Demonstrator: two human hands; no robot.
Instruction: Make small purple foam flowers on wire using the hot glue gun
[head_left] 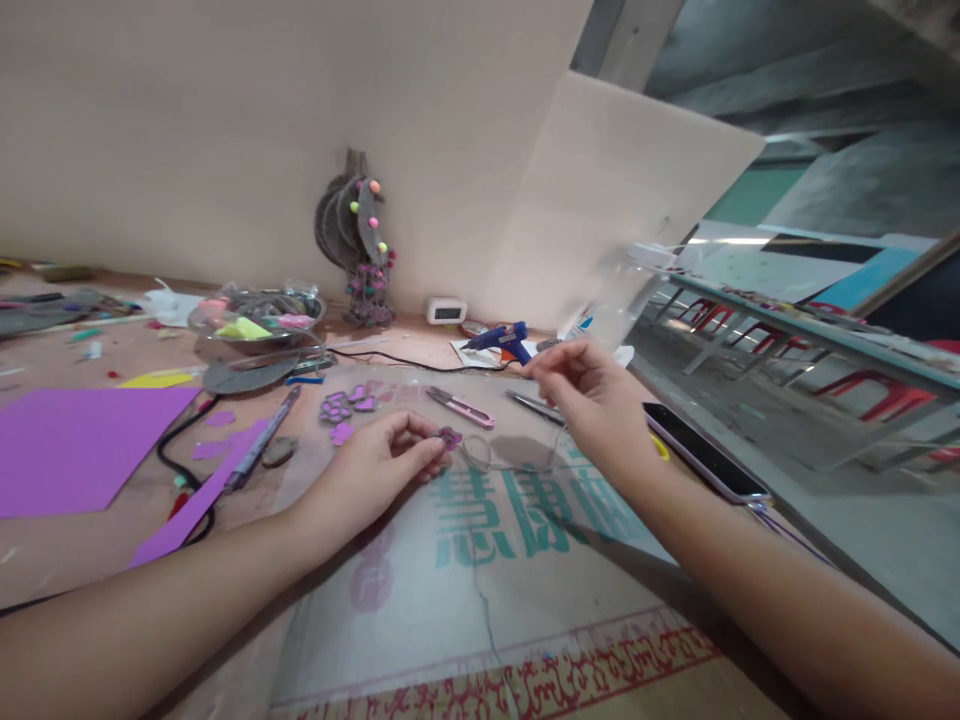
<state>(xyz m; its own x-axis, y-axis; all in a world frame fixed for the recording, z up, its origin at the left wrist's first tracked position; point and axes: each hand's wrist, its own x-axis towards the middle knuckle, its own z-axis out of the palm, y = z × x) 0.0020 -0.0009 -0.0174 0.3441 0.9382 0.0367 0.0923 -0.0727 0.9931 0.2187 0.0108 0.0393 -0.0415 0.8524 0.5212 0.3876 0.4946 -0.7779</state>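
Observation:
My left hand [390,455] is closed in a pinch on a small purple felt-like flower [450,437], just above the printed sheet. From the flower a thin thread [478,455] loops over the sheet and rises toward my right hand [581,385]. That hand is lifted higher, thumb and forefinger pinched together on the thread; any needle is too small to make out. Left of the flower lie several purple flower pieces [345,405]. Pink-handled thread snips [461,408] rest beyond my hands, and a pair of metal scissors or tweezers [534,407] lies partly behind my right hand.
Purple sheet [90,445] and a pen [262,440] lie at left. Farther back are a bowl of craft scraps [259,335], a hanging pompom decoration [360,240], a small clock [446,311] and a blue glue gun [499,340]. A phone [705,452] sits at the right edge.

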